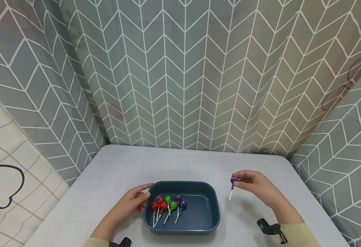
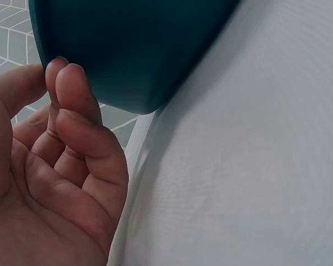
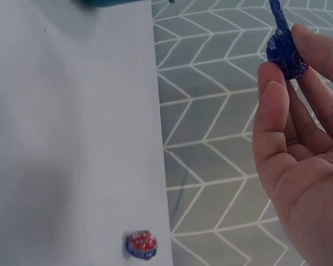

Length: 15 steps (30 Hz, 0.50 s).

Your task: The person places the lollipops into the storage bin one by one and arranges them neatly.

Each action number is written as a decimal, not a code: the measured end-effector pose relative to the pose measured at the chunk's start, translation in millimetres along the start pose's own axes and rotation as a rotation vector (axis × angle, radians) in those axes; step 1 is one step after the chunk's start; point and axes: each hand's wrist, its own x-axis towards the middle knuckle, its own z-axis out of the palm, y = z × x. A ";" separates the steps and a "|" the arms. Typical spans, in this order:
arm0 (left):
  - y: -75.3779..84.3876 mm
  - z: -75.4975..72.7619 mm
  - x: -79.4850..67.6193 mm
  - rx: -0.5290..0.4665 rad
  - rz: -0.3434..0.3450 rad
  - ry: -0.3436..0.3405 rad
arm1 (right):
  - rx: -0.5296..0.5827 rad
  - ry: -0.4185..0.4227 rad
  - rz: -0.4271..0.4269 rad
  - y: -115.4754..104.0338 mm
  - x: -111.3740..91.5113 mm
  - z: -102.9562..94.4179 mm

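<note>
A dark blue rectangular tray [image 1: 199, 219] sits on the table. My left hand [image 1: 136, 199] holds it by its left side, thumb and fingers at the rim; in the left wrist view the fingers bend against the tray's wall [image 2: 133, 55]. Inside, toward the left, lie red lollipops [image 1: 160, 205], green lollipops [image 1: 173, 205] and purple lollipops [image 1: 183, 204], white sticks pointing toward me. To the right of the tray, my right hand [image 1: 254, 183] pinches a purple-wrapped lollipop [image 1: 234, 179] by its head between thumb and fingertips, its stick slanting down.
White cloth covers the table [image 1: 131, 164]. A patterned curtain [image 1: 183, 85] hangs behind it and along both sides. In the right wrist view a small red-and-blue wrapped candy [image 3: 141, 244] lies near the table's edge. Black wrist devices [image 1: 269, 227] are strapped at the sleeves.
</note>
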 end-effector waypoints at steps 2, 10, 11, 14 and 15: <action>0.4 0.5 -0.4 -0.005 -0.001 0.000 | -0.007 -0.021 -0.012 -3.9 2.5 2.9; 0.0 0.2 0.0 -0.028 -0.016 -0.002 | -0.004 -0.130 -0.080 -21.5 14.1 23.6; 0.3 0.3 -0.4 -0.032 -0.015 -0.004 | 0.000 -0.145 -0.089 -23.9 15.5 26.1; 0.9 0.8 -0.9 -0.040 -0.010 -0.004 | -0.002 -0.183 -0.105 -31.2 19.1 34.4; 0.9 0.9 -0.9 -0.041 -0.011 -0.004 | -0.010 -0.199 -0.112 -33.2 20.5 37.2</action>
